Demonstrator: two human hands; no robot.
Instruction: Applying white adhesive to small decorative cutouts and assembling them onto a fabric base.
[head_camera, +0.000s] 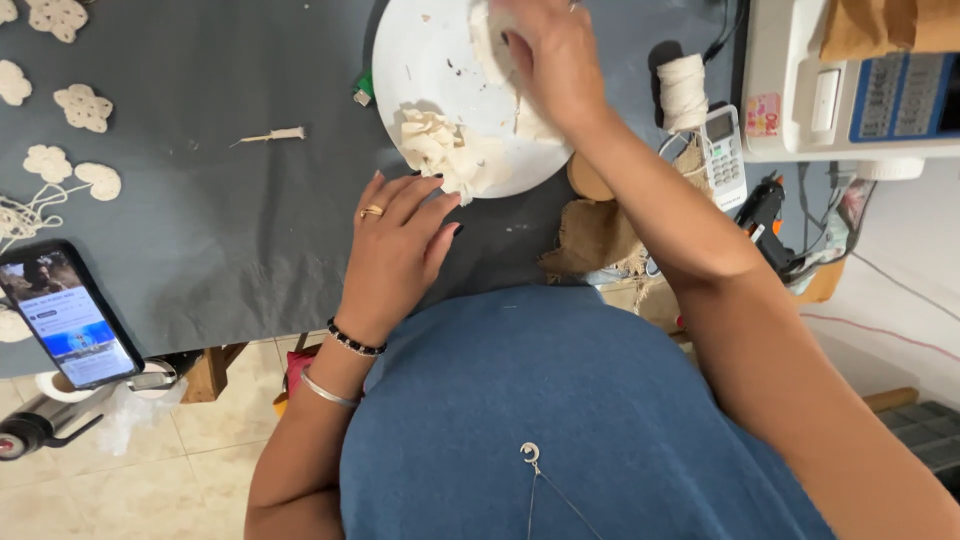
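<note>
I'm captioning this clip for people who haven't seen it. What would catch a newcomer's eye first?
Probably the round white plate at top centre on the dark grey table cover, with a heap of cream pieces at its near edge. The right hand presses a cream piece on the plate, while the left hand rests flat beside the rim. At lower left, a lit phone shows a video page.

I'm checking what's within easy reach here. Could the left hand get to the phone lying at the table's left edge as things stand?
Probably yes. The left hand rests flat on the dark table cover, holding nothing, and the stretch of cover between it and the phone is bare.
</note>
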